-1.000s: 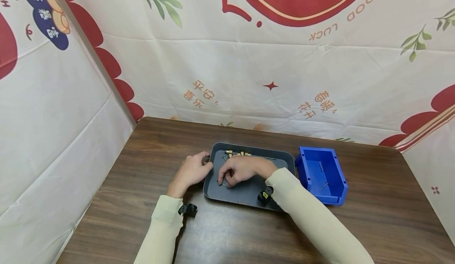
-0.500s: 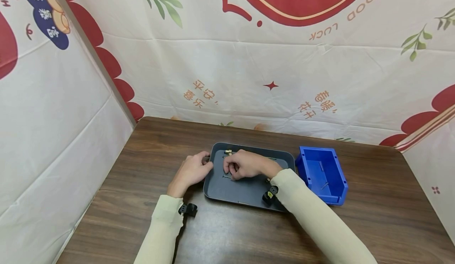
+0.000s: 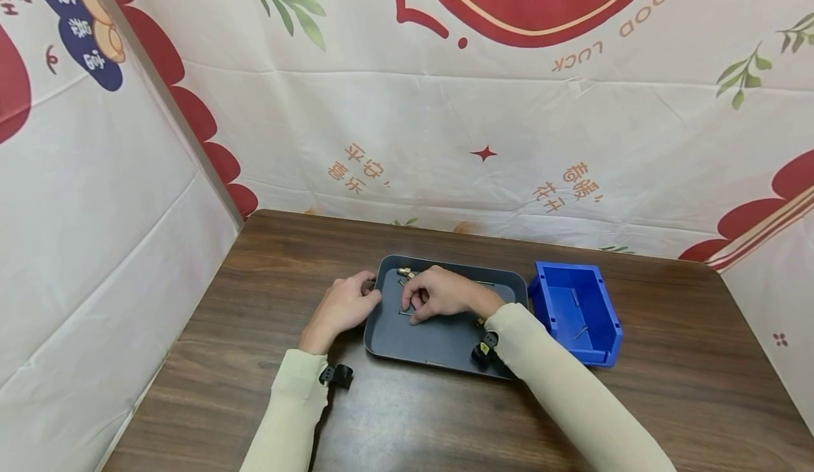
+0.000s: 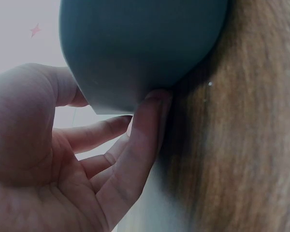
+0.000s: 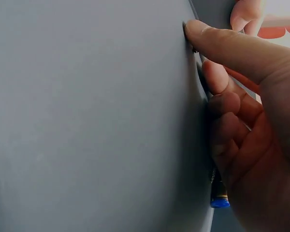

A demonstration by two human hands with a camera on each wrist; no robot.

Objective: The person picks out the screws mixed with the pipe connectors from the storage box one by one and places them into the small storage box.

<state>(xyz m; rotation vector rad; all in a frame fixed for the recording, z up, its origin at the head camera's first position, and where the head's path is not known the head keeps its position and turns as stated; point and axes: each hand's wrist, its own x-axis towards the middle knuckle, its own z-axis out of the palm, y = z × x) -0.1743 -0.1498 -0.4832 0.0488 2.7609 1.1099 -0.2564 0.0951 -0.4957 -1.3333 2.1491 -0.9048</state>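
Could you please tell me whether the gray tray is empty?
Not empty: the head view shows brassy pieces in the gray tray, just beyond the right hand.

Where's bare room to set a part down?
On the table: right of the blue bin, left of the left hand, and between the sleeves before the tray. The tray's near-left floor is bare too.
Crowded: its far-left, with brass fittings and the right hand. Tray-bin gap is narrow.

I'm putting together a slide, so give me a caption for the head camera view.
Left hand holding a gray tray, right hand at a thin metal piece inside, blue bin alongside.
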